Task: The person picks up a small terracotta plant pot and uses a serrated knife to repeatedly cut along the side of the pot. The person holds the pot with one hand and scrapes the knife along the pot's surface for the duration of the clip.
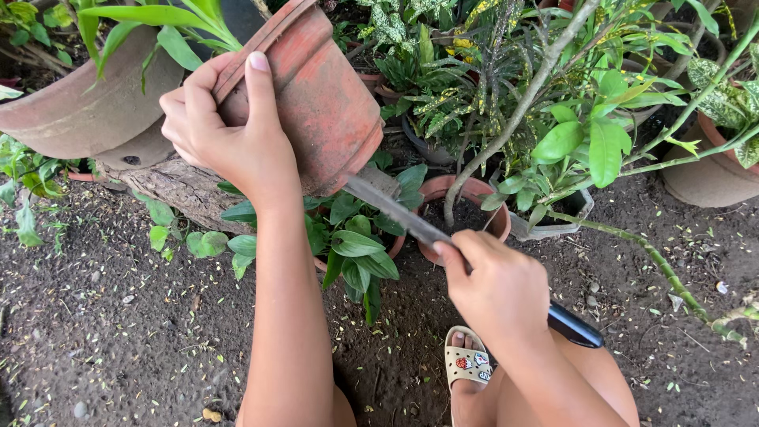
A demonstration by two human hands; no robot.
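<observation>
My left hand (pixel 229 130) grips the rim of a tilted terracotta pot (pixel 324 103), thumb pressed along its edge. The pot leans toward me, its base low. In my right hand (pixel 494 289) is a long knife (pixel 399 209) with a black handle (pixel 575 326); the forefinger lies along the blade. The blade's tip touches the underside of the tilted pot. Below the pot grows a small leafy plant (pixel 356 249) in a low pot.
A large clay pot (pixel 87 111) sits at the far left on a log (pixel 178 190). A small terracotta pot (pixel 466 207) with a thin stem stands behind the knife. Several potted plants crowd the back. Bare soil covers the ground. My sandalled foot (pixel 466 360) is at the bottom.
</observation>
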